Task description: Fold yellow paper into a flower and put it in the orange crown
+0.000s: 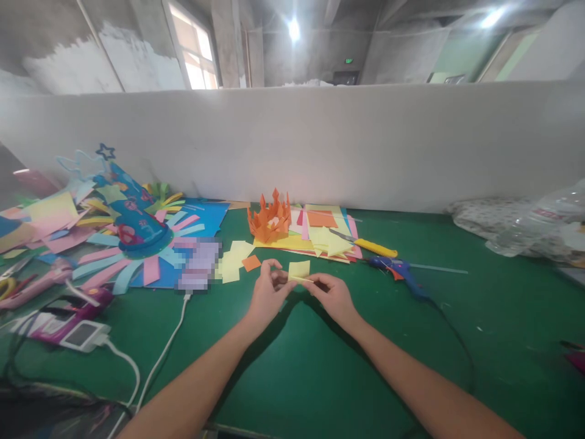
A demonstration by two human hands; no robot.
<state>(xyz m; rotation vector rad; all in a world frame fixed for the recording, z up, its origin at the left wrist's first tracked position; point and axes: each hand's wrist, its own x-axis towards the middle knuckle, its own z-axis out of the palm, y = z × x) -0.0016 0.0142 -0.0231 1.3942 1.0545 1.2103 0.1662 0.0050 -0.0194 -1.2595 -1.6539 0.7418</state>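
A small pale yellow paper square [299, 269] is held up between my two hands above the green table. Its lower edge looks folded. My left hand [270, 289] pinches the left end of that edge, its other fingers curled. At the right end, my right hand [333, 297] grips the paper between thumb and fingers. Just beyond stands an orange folded-paper crown [269, 221] with pointed tips. Left of my left hand lie loose yellow paper squares [232, 262] and an orange paper square [251, 263].
A yellow utility knife [375, 247] rests by stacked coloured papers [322, 218]. Beside it lies a blue glue gun [402, 271] with a trailing cord. A decorated blue cone hat [137, 213], cables and a power bank [85, 335] occupy the left. A plastic bottle [539, 219] lies far right.
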